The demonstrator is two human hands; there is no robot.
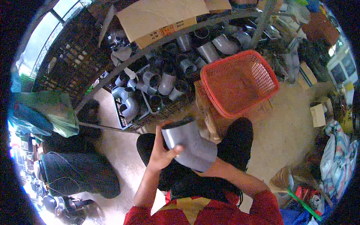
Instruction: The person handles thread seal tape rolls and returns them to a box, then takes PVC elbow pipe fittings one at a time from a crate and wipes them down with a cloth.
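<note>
A large grey plastic pipe elbow is held above my lap between both hands. My left hand grips it near its upper left mouth, with the thumb lying across the outer wall. Around the lower right end goes my right hand; its fingers are mostly hidden behind the fitting. Beyond my knees, a black plastic crate holds several grey elbows and other pipe fittings. A red plastic basket sits on a cardboard box past my right knee.
More grey fittings lie on the rack behind a metal bar. A flattened cardboard carton rests above them. Left stands a large black roll. At right are a broom and striped sacks.
</note>
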